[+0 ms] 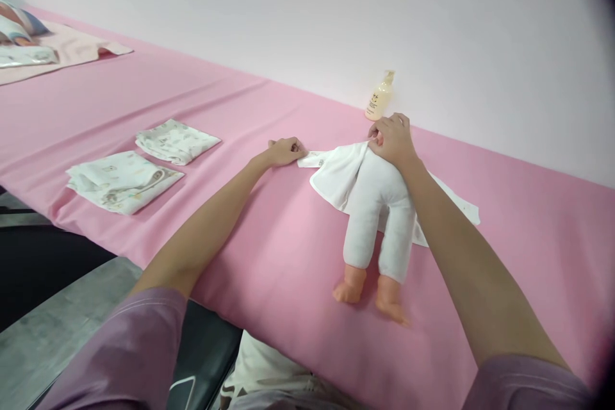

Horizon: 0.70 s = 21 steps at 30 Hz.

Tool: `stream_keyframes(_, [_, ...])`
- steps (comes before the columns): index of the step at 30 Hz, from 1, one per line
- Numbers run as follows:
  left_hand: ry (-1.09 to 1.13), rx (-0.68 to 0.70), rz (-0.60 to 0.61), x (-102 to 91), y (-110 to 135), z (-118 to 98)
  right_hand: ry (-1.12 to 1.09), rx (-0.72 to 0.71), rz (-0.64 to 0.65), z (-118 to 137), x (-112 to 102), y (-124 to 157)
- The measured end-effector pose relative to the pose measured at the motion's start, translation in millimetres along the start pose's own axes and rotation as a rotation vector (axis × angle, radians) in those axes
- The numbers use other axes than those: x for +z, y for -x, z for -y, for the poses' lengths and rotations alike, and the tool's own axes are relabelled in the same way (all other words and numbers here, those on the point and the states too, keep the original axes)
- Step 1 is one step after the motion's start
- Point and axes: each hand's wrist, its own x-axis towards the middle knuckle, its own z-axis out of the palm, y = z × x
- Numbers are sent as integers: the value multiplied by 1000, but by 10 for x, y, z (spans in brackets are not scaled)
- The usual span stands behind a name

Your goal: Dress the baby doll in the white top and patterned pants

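Observation:
A baby doll [384, 186] with a white cloth body and orange feet lies on the pink table, its feet towards me. A white baby shirt [339, 173] is spread under and around its upper body, one sleeve stretched to the left and part of it showing at the right. My left hand [287, 152] is closed on the end of the left sleeve, its fingertips partly hidden. My right hand [394, 139] curls over the top of the doll, its fingers closed around a bit of orange. That hand hides the doll's head and much of its upper body.
A pale yellow pump bottle [379, 97] stands by the white wall behind the doll. Two folded printed cloths [125, 182] lie to the left. Farther left, a pale pink cloth [79, 45] has other items on it. A dark chair [204, 339] is below the table edge.

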Motion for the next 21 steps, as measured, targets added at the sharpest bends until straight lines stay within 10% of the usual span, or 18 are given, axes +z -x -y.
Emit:
stream_keyframes(15, [32, -27, -211, 95, 81, 50, 155, 97, -124, 88, -102, -60])
stream_keyframes(21, [-147, -165, -404, -628, 379, 437, 31, -75, -279, 706, -713, 453])
